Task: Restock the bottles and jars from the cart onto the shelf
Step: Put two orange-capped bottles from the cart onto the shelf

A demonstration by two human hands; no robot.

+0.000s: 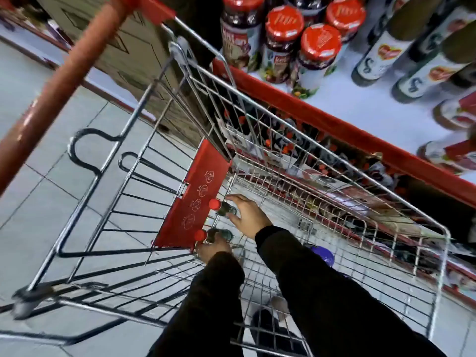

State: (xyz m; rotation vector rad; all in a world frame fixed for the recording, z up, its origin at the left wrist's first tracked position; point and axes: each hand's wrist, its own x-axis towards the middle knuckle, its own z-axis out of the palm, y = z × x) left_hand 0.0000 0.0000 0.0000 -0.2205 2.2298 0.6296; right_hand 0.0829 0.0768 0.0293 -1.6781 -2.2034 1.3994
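Note:
Both my hands reach down into the wire cart (322,155). My left hand (212,247) grips a small dark bottle with a red cap (215,234) lying on the cart floor by the red flap. My right hand (248,216) has its fingers spread around a second red-capped dark bottle (224,207); whether it grips the bottle is unclear. The white shelf (360,109) with a red front edge stands at the upper right. It holds red-lidded jars (319,51) and tall dark bottles (381,55).
A red cart handle (59,83) crosses the upper left. The cart's folded child seat with a red flap (195,194) is next to the bottles. A purple object (323,255) lies in the cart behind my right arm. Lower shelves with goods show through the wire.

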